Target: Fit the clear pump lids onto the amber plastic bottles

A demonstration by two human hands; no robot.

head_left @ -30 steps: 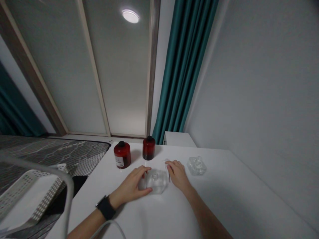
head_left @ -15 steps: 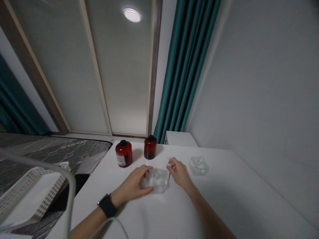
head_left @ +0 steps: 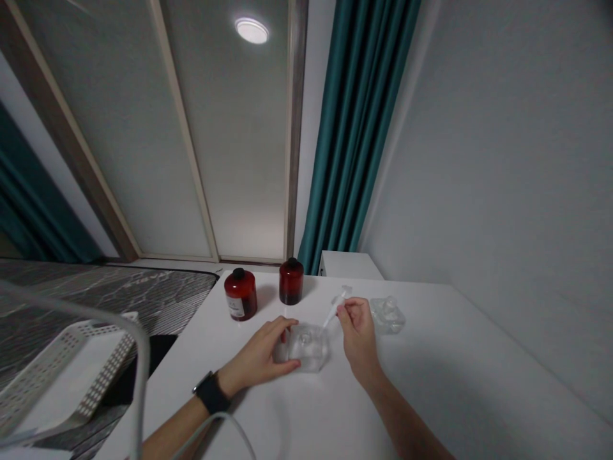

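1. In the head view, a teal curtain [head_left: 359, 128] hangs between a sliding door [head_left: 239, 160] and a pale wall [head_left: 517, 160]; a white bench [head_left: 306, 421] stretches below them.
2. At the lower left, a white basket [head_left: 109, 367] with holes in its sides sits beyond a curved pale bar [head_left: 140, 383].
3. Two dark red bottles with black caps stand near the far left part of the bench: one with a label [head_left: 240, 295], the other [head_left: 291, 282] to its right.
4. A clear box [head_left: 307, 348] rests on the bench, nearer than the bottles. The left hand [head_left: 263, 354] holds its left side between spread fingers and thumb; a black watch [head_left: 213, 391] circles that wrist.
5. The right hand [head_left: 360, 329] pinches a slim white tube [head_left: 334, 310] in closed fingers. The tube slants, its lower end by the box's far right corner; whether they touch, I cannot tell.
6. A clear, crumpled-looking piece [head_left: 389, 315] lies just right of the right hand.
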